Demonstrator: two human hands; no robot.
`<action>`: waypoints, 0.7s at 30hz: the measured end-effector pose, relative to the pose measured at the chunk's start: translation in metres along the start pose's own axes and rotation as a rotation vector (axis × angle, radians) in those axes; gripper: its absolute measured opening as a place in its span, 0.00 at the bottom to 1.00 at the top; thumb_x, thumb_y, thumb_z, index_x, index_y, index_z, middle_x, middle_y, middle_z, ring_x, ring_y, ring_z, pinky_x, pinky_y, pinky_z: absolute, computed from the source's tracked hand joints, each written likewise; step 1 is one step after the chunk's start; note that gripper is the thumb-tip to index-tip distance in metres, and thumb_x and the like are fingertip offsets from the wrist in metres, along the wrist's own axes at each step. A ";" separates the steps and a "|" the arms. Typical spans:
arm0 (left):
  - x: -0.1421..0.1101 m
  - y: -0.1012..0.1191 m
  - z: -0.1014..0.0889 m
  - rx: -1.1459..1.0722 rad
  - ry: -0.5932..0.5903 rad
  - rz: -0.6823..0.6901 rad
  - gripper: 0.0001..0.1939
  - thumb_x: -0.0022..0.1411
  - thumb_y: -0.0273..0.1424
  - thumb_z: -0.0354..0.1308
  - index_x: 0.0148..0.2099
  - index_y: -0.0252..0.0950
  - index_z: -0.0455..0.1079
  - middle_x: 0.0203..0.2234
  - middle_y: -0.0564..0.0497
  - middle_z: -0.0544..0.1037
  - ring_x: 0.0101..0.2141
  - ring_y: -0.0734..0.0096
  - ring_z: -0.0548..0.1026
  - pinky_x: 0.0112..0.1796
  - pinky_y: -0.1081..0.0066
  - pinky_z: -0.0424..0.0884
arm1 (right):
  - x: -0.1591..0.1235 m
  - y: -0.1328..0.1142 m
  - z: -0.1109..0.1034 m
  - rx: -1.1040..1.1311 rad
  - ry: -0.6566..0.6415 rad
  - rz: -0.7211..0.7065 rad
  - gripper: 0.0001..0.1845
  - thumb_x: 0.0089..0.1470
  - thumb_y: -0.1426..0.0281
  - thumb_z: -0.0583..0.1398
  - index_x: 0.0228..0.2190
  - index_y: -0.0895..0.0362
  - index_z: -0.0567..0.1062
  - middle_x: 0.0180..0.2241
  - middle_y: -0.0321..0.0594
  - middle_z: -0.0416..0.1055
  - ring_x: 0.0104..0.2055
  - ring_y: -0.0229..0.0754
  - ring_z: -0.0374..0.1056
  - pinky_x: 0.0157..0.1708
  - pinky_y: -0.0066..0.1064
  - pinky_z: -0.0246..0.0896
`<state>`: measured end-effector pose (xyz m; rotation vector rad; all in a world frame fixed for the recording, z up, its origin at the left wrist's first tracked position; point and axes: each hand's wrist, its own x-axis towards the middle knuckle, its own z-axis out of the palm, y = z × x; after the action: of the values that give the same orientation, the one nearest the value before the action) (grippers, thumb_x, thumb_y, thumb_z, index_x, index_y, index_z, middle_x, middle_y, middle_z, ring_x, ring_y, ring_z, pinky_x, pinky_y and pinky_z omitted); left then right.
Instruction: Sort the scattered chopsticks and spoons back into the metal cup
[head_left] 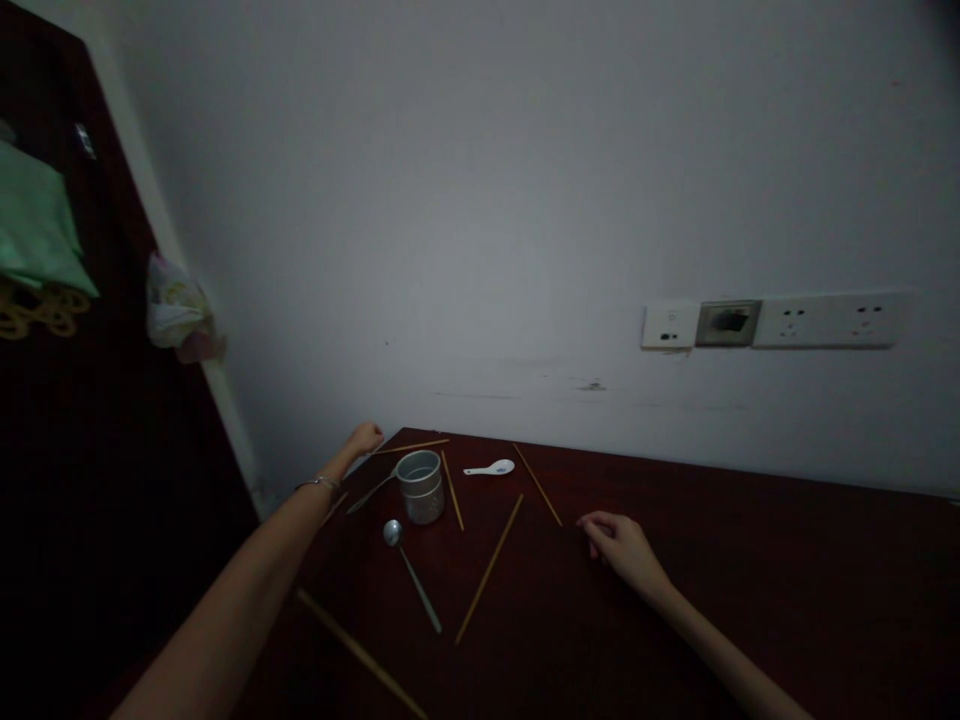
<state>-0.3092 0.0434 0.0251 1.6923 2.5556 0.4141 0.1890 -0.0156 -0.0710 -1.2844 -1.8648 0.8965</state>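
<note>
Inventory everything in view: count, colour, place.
Table: one, dark reddish, foreground
Wall: one, grey, behind
Chopsticks: six visible, tan, scattered on table
Cup: one, silver, table's left
Metal spoon: one, silver, before cup
Thin handle: one, silver, beside cup
Ceramic spoon: one, white, near wall
Wall plates: about four, white and grey, right
Door: one, dark, left
Cloth: one, green, on door
Bag: one, whitish, beside door
Bracelet: one, silver, left wrist
Left hand: one, table's far left
Right hand: one, right of chopsticks

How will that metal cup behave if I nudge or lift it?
The metal cup looks stiff, given its metallic wall and rounded rim. Its open top suggests a hollow body, so it's probably light for its size. It stands upright, but its round side could make it roll if tipped over.
</note>
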 end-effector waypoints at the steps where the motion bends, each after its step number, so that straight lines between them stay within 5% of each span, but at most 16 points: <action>1: -0.003 0.000 -0.006 -0.024 -0.022 -0.011 0.12 0.52 0.28 0.50 0.36 0.28 0.70 0.27 0.42 0.76 0.27 0.67 0.74 0.25 0.76 0.65 | 0.000 0.000 0.000 0.004 -0.004 0.000 0.20 0.49 0.62 0.47 0.31 0.61 0.73 0.15 0.34 0.65 0.19 0.37 0.63 0.20 0.25 0.54; 12: -0.079 0.023 -0.061 -0.301 -0.179 0.046 0.14 0.57 0.33 0.47 0.39 0.28 0.66 0.34 0.42 0.76 0.24 0.76 0.72 0.21 0.80 0.65 | -0.004 -0.001 -0.001 -0.076 0.019 -0.069 0.21 0.46 0.59 0.49 0.28 0.61 0.75 0.15 0.36 0.68 0.19 0.38 0.63 0.21 0.25 0.53; 21: -0.114 0.046 -0.069 -0.280 -0.221 0.150 0.15 0.56 0.30 0.48 0.43 0.27 0.66 0.30 0.44 0.75 0.23 0.76 0.71 0.21 0.79 0.65 | -0.008 0.001 0.002 -0.144 0.002 -0.129 0.21 0.47 0.60 0.49 0.28 0.60 0.76 0.17 0.38 0.69 0.23 0.40 0.65 0.25 0.27 0.54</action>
<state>-0.2356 -0.0569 0.0912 1.7220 2.1144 0.5309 0.1899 -0.0228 -0.0744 -1.2321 -2.0166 0.7038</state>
